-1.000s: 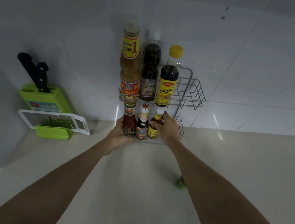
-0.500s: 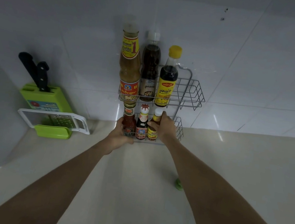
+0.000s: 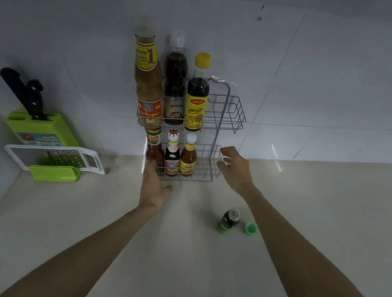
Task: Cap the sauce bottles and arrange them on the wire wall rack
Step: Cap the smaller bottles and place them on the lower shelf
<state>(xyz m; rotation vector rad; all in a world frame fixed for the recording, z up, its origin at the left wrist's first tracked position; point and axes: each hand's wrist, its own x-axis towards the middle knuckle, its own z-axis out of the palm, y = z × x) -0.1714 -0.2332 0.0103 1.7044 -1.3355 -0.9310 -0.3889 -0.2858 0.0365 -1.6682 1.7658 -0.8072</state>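
Six capped sauce bottles (image 3: 172,153) in wire rack (image 3: 232,118); both hands' grip open, empty.

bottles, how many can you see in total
7. Three tall bottles on the rack's upper shelf. Three small ones on the lower shelf. One green bottle stands uncapped on the counter.

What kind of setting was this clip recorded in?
Most likely a home kitchen counter against a tiled wall. A wire wall rack holds sauce bottles on two tiers, a green knife block with black-handled knives stands at the left, and a flat grater leans in front of it.
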